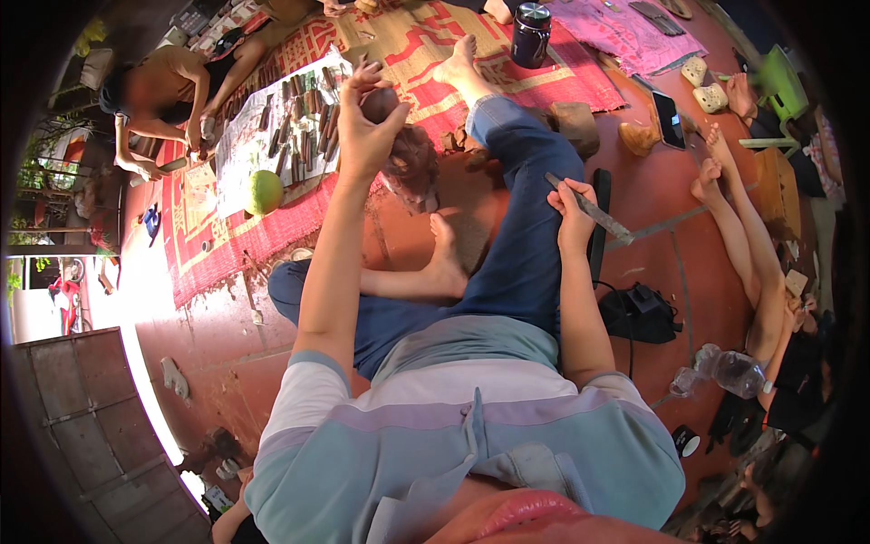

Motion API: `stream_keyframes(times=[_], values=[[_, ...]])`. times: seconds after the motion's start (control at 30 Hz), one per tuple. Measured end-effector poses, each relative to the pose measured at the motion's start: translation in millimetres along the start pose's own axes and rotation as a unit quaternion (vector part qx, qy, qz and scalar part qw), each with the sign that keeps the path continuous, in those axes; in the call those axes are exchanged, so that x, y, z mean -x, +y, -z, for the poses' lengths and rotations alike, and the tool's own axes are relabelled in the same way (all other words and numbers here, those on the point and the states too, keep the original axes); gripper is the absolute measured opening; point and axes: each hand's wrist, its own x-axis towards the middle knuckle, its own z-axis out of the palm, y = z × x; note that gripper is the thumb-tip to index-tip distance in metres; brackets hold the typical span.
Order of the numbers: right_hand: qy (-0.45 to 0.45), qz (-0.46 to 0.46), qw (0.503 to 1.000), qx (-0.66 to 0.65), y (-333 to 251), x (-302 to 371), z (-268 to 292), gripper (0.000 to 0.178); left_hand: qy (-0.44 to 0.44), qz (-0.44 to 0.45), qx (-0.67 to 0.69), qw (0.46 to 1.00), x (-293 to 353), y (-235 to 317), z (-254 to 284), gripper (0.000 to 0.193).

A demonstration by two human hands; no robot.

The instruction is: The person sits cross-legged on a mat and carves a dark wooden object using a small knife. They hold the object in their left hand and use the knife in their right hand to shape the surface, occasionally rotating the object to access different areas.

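Note:
My left hand (367, 131) is raised ahead of me, its thumb and fingers apart in a wide curve. A rounded brown lump (379, 105) shows between them, and I cannot tell whether the hand touches it. Just below and to the right stands a brown carved block (410, 170), partly hidden by that hand. To the right of my bent knee, my right hand (575, 216) is closed round a flat grey file (602, 221), whose longer end slants down to the right.
Many chisels (299, 118) lie on white sheeting over a red patterned mat (227, 240), near a green round fruit (264, 192). Another person (172, 86) works at the far left. A dark flask (531, 36), a wood block (574, 129), a phone (670, 118) and a black bag (642, 314) are around.

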Motion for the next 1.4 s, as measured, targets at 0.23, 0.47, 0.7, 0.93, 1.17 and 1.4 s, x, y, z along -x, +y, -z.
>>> stream_keyframes(times=[0.23, 0.47, 0.7, 0.93, 1.17, 1.4], values=[[-0.011, 0.020, 1.000, 0.003, 4.3, -1.7, 4.4, 0.012, 0.117, 0.008, -0.044, 0.992, -4.2, 5.8, -42.2, 0.043], [-0.003, 0.030, 0.999, 0.019, 3.1, -0.3, 3.1, 0.012, 0.028, -0.102, -0.201, 0.974, -13.1, 7.0, -50.7, 0.036], [-0.013, 0.041, 0.999, 0.030, 7.7, 8.1, 3.6, 0.013, -0.012, -0.128, -0.167, 0.978, 4.3, 22.8, 1.4, 0.039], [-0.056, 0.123, 0.988, 0.075, 9.0, 28.1, -14.0, 0.024, -0.239, 0.305, -0.513, 0.766, 180.5, -66.1, 90.8, 0.042], [-0.050, 0.072, 0.994, 0.062, 0.9, 29.5, -17.7, 0.023, -0.420, 0.291, -0.602, 0.613, 248.4, -56.0, 21.3, 0.072], [-0.063, 0.036, 0.996, 0.045, -3.1, 27.7, -36.9, 0.019, -0.258, 0.073, -0.662, 0.700, 278.8, -74.9, 37.4, 0.067]])
